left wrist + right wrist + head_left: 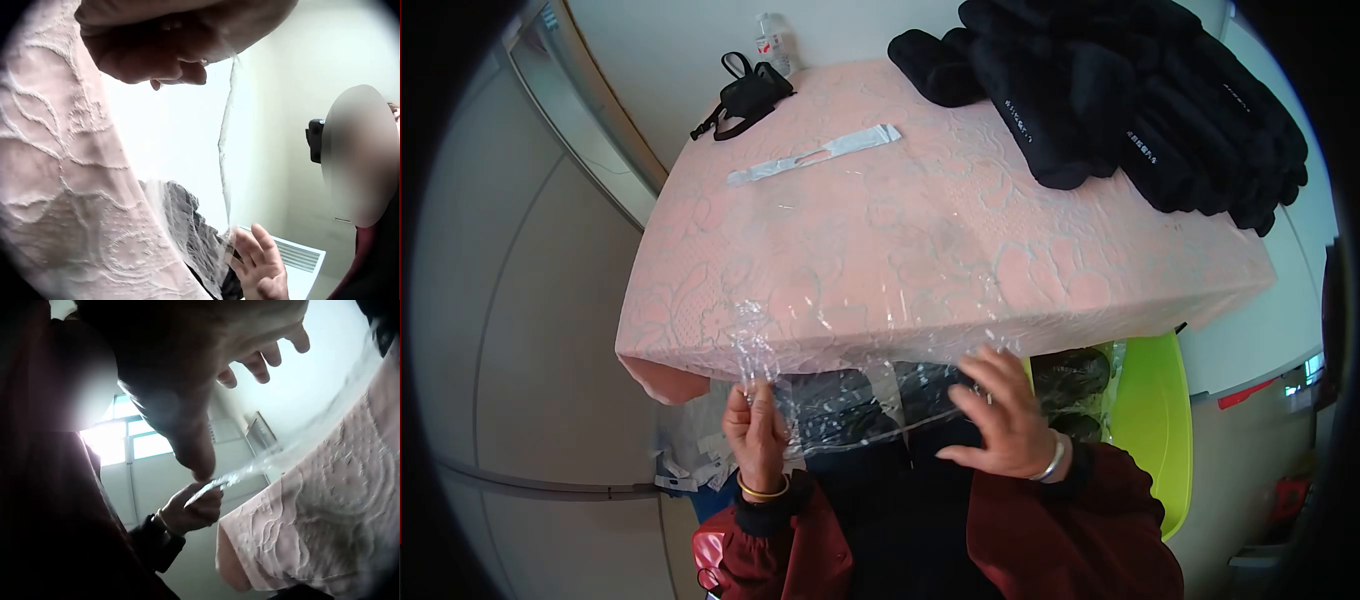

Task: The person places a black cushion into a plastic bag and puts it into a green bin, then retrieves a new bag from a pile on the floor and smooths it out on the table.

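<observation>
A clear plastic bag (850,415) spreads over the near edge of the table and hangs across the person's lap. The left hand (755,430) pinches its left side between thumb and curled fingers, where the film bunches up. The right hand (1005,415) is held over the bag's right side with its fingers spread and the thumb apart. In the right wrist view the film (237,475) runs from the left hand (194,509) past the right hand's thumb. From the left wrist, the right hand (259,265) shows with its palm turned up beside the film's edge.
A pink patterned tablecloth (700,260) covers the table. Several black rolled bundles (1060,110) are heaped at the back right. A white paper strip (815,155), a black strapped pouch (750,95) and a plastic bottle (773,45) lie farther back. A lime-green tub (1155,420) stands at the right.
</observation>
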The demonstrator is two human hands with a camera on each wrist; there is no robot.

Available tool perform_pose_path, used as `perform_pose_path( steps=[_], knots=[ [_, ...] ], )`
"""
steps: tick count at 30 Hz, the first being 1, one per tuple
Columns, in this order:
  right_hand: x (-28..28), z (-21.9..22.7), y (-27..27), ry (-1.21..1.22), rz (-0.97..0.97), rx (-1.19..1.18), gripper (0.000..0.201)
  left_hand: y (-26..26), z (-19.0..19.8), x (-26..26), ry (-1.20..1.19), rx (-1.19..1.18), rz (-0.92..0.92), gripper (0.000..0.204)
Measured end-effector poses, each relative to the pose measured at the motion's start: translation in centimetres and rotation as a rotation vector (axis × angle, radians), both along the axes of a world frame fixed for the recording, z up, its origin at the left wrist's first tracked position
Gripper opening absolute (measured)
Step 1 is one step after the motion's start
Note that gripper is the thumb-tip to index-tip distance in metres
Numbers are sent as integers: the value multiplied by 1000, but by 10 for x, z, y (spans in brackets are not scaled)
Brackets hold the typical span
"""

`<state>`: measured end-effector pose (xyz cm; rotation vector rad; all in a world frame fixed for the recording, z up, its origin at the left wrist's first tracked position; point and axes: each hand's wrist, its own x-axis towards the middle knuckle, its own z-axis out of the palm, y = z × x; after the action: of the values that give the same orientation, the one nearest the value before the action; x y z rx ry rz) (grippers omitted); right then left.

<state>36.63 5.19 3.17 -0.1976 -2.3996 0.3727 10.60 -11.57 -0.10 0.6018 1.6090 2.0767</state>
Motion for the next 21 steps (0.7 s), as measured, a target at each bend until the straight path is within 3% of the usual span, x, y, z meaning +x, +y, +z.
perform_pose_path(
  steps=[3, 9, 10, 12, 15, 17, 20, 21],
  knots=[
    [-18, -1, -3, -84, -80, 29, 74, 11, 19, 19, 8, 15, -70, 9],
    [-34, -5, 14, -95, -277, 98, 62, 11, 45, 39, 135, 234, -432, 39],
    [-32, -6, 19, -53, -234, -8, 56, 12, 46, 40, 166, 297, -506, 46],
    [-29, -4, 30, 32, -149, -219, 44, 17, 37, 36, 169, 326, -482, 51],
    [-27, 15, 41, 158, -64, -322, 38, 21, 20, 27, 174, 372, -438, 60],
    [-24, 28, 44, 225, -20, -369, 36, 22, 12, 24, 185, 348, -314, 63],
    [-19, 44, 46, 306, 57, -1049, 38, 20, 8, 16, 202, 295, -253, 65],
    [-18, 43, 50, 310, 58, -1047, 38, 19, 8, 12, 211, 251, -253, 66]
  ],
)
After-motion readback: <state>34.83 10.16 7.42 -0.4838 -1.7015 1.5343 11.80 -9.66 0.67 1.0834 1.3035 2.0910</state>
